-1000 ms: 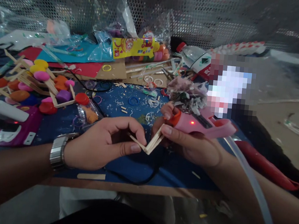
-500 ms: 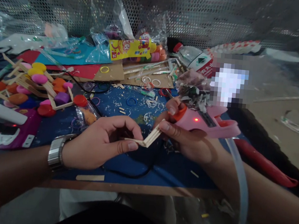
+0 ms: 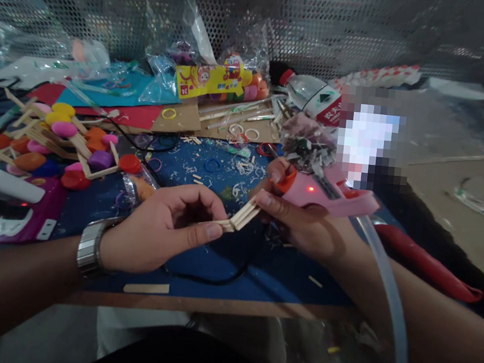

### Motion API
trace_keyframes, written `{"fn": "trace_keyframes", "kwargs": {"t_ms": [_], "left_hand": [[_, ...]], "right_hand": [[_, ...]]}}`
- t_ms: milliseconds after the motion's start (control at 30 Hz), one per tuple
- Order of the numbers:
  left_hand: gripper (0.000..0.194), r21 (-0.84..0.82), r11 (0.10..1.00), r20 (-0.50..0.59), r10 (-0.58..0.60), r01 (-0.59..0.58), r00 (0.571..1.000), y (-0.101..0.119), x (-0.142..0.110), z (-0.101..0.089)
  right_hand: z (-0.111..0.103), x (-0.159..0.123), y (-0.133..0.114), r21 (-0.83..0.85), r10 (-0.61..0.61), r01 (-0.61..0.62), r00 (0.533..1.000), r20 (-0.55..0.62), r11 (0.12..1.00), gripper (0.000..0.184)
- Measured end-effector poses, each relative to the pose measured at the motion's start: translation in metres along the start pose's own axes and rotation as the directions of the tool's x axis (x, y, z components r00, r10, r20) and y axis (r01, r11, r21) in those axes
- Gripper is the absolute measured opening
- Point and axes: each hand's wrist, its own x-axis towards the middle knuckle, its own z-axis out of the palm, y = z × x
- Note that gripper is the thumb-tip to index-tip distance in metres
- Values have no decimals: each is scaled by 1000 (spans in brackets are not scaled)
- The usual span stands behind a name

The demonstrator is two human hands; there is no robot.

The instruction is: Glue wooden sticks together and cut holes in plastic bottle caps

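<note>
Between my hands is a small angled piece of glued wooden craft sticks (image 3: 248, 212), bent in a shallow V. My left hand (image 3: 169, 228) pinches its left end between thumb and fingers. At the right end, my right hand (image 3: 302, 224) presses its thumb on the sticks. That same hand also has a pink hot glue gun (image 3: 326, 196) with an orange front and a lit red light; its nozzle points up and left. A clear glue stick (image 3: 385, 292) hangs from the gun's back end. The fingertips behind the sticks are partly hidden.
Stick frames with coloured clay lumps (image 3: 63, 128) lie left, beside a purple packet (image 3: 36, 207). A yellow-labelled clay bag (image 3: 213, 81) and a plastic bottle (image 3: 310, 94) lie at the back. One loose craft stick (image 3: 146, 288) rests near the front edge. A black cable crosses the blue table (image 3: 203, 266).
The craft-stick piece has turned a little, showing more of its stick faces. The glue gun has shifted slightly left and up. Both hands keep their hold.
</note>
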Motion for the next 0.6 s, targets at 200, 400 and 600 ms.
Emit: {"fn": "trace_keyframes", "kwargs": {"t_ms": [200, 400, 600], "left_hand": [[9, 63, 998, -23, -11, 12, 1000, 2, 1, -1], [9, 144, 990, -45, 8, -1, 999, 0, 1, -4], [12, 400, 914, -96, 112, -65, 989, -6, 1, -6]], "right_hand": [[-2, 0, 1, -34, -21, 18, 997, -80, 999, 35], [0, 2, 1, 27, -25, 29, 991, -131, 999, 44], [2, 4, -4, 56, -10, 21, 982, -187, 998, 50]]}}
